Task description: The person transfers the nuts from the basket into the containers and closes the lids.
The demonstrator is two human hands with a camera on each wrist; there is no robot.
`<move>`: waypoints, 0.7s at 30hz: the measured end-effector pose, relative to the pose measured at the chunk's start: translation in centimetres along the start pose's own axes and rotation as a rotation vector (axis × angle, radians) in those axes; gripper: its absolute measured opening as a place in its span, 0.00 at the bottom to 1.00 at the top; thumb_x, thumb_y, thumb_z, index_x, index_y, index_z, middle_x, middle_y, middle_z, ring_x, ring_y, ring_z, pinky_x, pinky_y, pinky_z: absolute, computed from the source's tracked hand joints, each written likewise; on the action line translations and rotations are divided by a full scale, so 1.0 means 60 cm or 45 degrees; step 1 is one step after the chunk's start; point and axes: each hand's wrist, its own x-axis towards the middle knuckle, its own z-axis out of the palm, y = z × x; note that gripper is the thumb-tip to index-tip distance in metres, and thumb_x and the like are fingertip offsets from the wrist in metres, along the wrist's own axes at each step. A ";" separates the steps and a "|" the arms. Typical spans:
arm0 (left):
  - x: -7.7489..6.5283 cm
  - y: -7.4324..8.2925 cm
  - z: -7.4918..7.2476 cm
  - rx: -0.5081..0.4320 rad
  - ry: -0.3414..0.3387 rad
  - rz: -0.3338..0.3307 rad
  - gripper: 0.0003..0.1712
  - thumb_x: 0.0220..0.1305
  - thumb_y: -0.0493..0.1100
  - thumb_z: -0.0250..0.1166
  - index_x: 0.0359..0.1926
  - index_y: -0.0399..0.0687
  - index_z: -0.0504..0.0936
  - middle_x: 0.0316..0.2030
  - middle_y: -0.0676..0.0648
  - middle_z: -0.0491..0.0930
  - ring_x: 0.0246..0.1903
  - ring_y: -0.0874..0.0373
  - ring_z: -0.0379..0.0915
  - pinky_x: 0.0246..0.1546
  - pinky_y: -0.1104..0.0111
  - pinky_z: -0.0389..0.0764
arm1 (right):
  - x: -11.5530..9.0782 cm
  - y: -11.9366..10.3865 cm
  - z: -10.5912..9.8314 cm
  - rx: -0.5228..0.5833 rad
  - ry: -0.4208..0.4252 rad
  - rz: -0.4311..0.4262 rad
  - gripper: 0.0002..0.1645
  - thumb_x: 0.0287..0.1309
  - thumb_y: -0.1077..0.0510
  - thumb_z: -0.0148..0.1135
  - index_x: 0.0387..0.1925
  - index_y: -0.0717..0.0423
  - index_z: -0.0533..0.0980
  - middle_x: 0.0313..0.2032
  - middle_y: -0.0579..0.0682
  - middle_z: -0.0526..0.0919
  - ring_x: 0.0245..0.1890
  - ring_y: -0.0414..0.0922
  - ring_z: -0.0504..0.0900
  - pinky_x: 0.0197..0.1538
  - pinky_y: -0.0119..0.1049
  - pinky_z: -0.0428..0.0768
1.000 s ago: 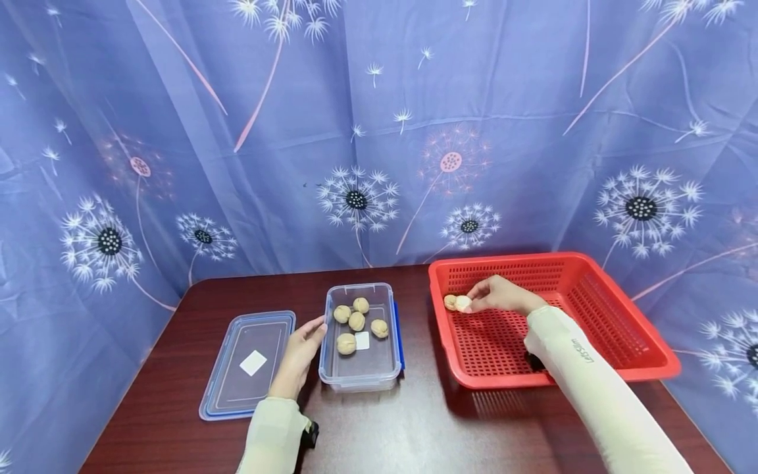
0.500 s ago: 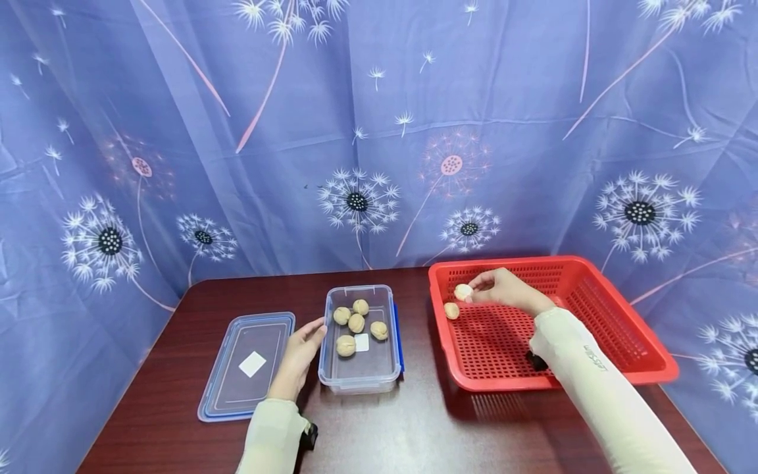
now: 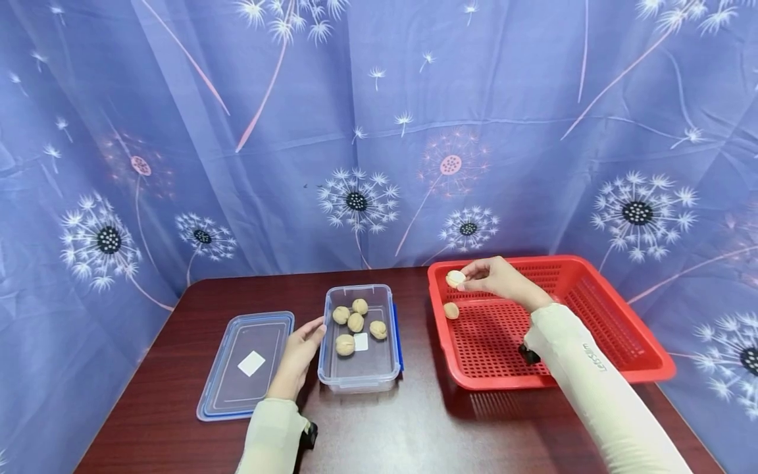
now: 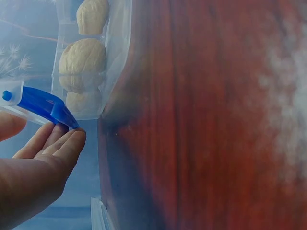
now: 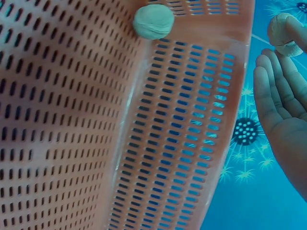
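My right hand (image 3: 496, 282) pinches a walnut (image 3: 454, 279) between thumb and fingertips, raised by the back left corner of the red basket (image 3: 622, 376). In the right wrist view that walnut (image 5: 282, 34) shows above the basket's rim. Another walnut (image 3: 451, 311) lies in the basket against its left wall. My left hand (image 3: 301, 352) is at the left side of a clear plastic box (image 3: 387, 378). Its relaxed fingers touch the blue side latch (image 4: 45, 105), with the thumb apart. Several walnuts (image 3: 356, 322) lie inside the box, around a white square label (image 3: 360, 342).
A clear lid (image 3: 232, 385) with a blue seal and a white label lies on the dark wooden table (image 3: 462, 441), left of the box. Behind the table hangs a blue curtain (image 3: 284, 217) with a dandelion pattern. The box's right blue latch (image 3: 399, 342) hangs unfastened.
My right hand has lifted one of two walnuts off the basket's left side and moved it up and back. The other walnut stays in the basket. My left hand has kept its place.
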 end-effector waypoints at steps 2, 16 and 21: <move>-0.001 0.000 0.000 -0.001 -0.006 -0.006 0.23 0.72 0.38 0.52 0.64 0.29 0.68 0.61 0.30 0.70 0.60 0.44 0.65 0.66 0.53 0.62 | 0.001 -0.004 0.000 0.017 0.018 0.006 0.22 0.52 0.53 0.72 0.45 0.62 0.80 0.38 0.53 0.85 0.38 0.43 0.81 0.45 0.38 0.79; 0.001 0.000 0.000 -0.006 -0.011 -0.010 0.24 0.72 0.38 0.53 0.64 0.30 0.68 0.61 0.30 0.69 0.60 0.46 0.65 0.67 0.53 0.61 | 0.003 -0.053 -0.004 0.020 0.057 -0.051 0.21 0.52 0.53 0.72 0.44 0.60 0.81 0.38 0.53 0.85 0.37 0.43 0.81 0.43 0.35 0.78; 0.004 -0.003 -0.002 -0.011 -0.007 -0.020 0.24 0.72 0.37 0.52 0.64 0.30 0.67 0.61 0.30 0.69 0.60 0.46 0.65 0.66 0.53 0.61 | 0.011 -0.069 -0.004 0.037 0.076 -0.076 0.20 0.53 0.55 0.72 0.45 0.62 0.80 0.38 0.55 0.85 0.35 0.41 0.81 0.40 0.32 0.79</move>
